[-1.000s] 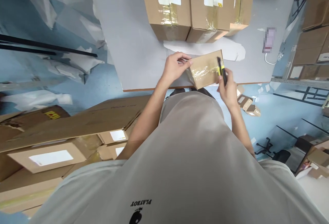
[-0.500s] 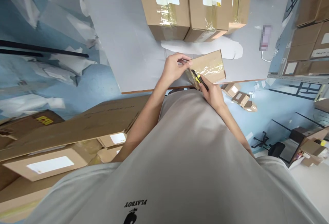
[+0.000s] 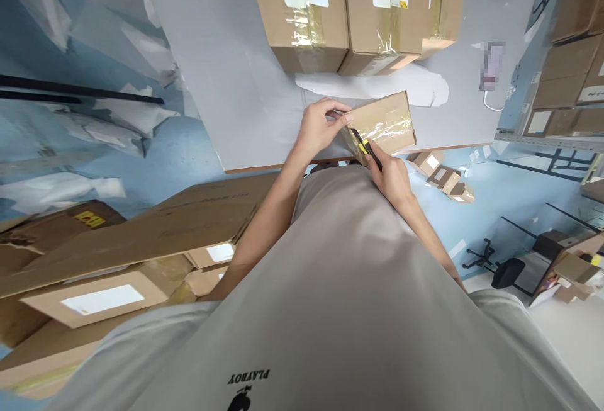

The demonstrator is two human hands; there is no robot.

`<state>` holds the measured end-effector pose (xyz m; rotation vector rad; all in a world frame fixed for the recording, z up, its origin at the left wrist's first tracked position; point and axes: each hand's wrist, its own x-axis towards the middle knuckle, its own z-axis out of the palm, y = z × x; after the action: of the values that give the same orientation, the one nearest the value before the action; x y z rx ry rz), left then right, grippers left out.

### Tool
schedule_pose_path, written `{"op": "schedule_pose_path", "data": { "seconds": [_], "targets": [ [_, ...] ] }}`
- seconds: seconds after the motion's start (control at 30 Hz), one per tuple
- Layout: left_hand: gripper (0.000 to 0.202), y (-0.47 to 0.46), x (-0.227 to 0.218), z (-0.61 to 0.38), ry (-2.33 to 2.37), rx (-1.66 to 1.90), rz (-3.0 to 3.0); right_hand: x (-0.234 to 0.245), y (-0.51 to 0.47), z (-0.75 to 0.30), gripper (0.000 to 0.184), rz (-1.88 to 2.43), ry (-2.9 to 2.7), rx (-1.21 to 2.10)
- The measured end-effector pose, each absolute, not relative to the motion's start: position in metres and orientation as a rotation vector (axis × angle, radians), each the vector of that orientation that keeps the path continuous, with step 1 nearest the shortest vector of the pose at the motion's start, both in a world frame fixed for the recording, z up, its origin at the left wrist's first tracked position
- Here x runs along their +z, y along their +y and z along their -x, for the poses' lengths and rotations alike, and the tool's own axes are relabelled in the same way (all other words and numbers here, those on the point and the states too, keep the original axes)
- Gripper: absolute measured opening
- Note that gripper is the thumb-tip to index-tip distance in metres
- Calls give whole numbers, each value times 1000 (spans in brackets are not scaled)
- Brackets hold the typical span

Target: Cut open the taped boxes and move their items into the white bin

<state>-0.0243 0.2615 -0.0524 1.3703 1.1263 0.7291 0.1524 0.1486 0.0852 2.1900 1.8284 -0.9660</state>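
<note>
A small brown cardboard box [image 3: 380,118] with shiny clear tape lies tilted at the table's front edge. My left hand [image 3: 323,121] grips the box's left corner, thumb on top and fingers bent around it. In my right hand [image 3: 391,175] is a black and yellow utility knife [image 3: 367,146], its front end against the taped left side of the box. Whether the blade is out is too small to tell.
Large taped cartons [image 3: 306,27] stand at the back of the grey table [image 3: 212,71]. White paper [image 3: 372,85] lies between them and the small box. A big open carton [image 3: 141,222] with boxes inside is at lower left. Small boxes [image 3: 441,175] sit beyond the table's front edge.
Both hands, the box and the knife stay almost where they were. The view has shifted slightly.
</note>
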Motion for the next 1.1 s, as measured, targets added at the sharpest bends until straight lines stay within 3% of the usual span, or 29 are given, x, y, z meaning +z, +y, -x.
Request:
{"op": "schedule_pose_path", "data": {
  "seconds": [0.63,1.1],
  "targets": [
    [21,250,-54,13,1253,773,-1350,122,158,-105,61,-2002,1459,-759],
    [27,231,-30,5,1400,759,-1344,107,138,-117,59,-1987,1513,-817]
  ]
}}
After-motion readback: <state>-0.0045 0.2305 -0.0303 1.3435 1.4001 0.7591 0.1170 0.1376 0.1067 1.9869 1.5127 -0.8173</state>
